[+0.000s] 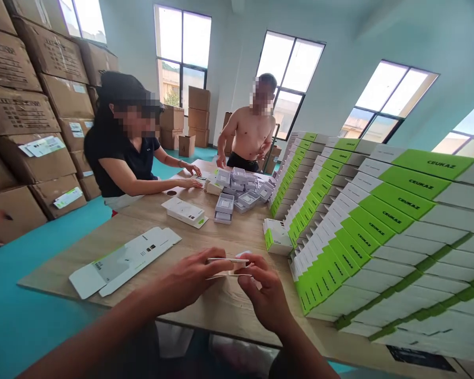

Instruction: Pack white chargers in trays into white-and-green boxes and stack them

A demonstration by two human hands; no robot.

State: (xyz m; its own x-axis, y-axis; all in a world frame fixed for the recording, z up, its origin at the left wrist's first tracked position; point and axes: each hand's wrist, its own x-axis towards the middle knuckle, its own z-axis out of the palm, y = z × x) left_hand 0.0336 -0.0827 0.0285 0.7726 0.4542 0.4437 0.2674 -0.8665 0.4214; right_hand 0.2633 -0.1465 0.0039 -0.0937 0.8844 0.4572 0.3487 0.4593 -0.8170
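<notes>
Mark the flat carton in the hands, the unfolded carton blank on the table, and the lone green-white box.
flat carton (228, 266), head view, its white edge between the fingers.
unfolded carton blank (124, 260), head view, middle panel.
lone green-white box (277, 238), head view, top face.

Bottom centre: left hand (189, 279) & right hand (266, 295) pinch a flat white card (229, 266) between fingertips, just above the wooden bench (229, 310). Flat unfolded carton (122, 260) lies lower left. Green/white boxes (379, 237) stacked in rows at right. Two other people work at the far end, upper left & centre, w/ small trays (237, 192) between them.
</notes>
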